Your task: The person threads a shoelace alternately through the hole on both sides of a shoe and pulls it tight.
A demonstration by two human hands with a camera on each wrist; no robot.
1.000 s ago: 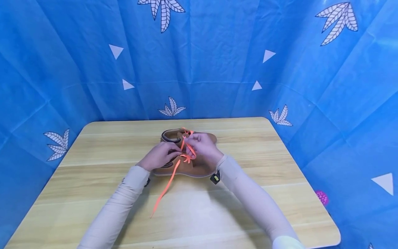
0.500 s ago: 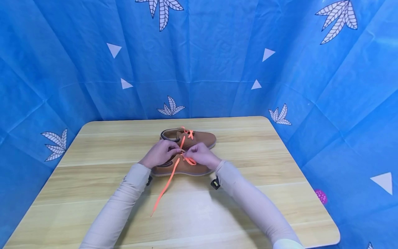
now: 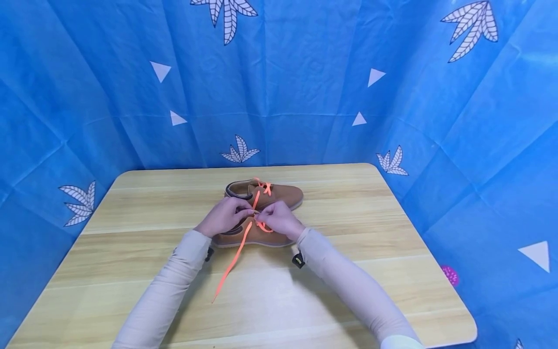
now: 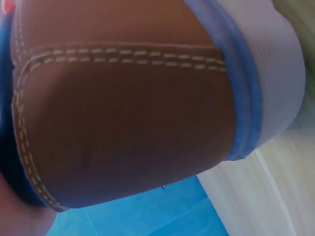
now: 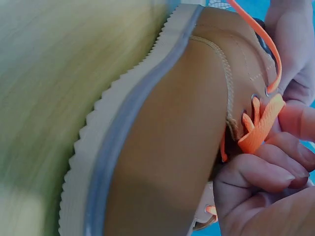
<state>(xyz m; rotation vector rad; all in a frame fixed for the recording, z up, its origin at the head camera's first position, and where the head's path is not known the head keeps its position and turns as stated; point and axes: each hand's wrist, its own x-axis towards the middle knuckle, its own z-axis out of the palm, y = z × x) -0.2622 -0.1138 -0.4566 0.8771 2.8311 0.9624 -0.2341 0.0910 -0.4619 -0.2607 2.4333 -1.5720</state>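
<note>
Two brown shoes with orange laces stand side by side, toes to the right. Over the near shoe [image 3: 257, 236], my left hand [image 3: 224, 214] pinches at the tan tongue edge by the ankle opening. My right hand [image 3: 281, 219] meets it there, thumb and finger pinching the orange shoelace [image 5: 263, 125] where it loops out of the eyelets; the other fingers are curled in the right wrist view. One loose lace end [image 3: 233, 261] trails forward onto the table, another length lies back over the far shoe [image 3: 287, 194]. The left wrist view shows mostly the stitched heel [image 4: 128, 108].
The shoes stand on a light wooden table [image 3: 152, 203] with rounded corners. Behind it and along both sides hangs a blue curtain [image 3: 305, 87] with white leaves and triangles.
My right hand has come down from above the far shoe to the near shoe's tongue, and the lace loop beside it looks smaller. My left hand has barely shifted.
</note>
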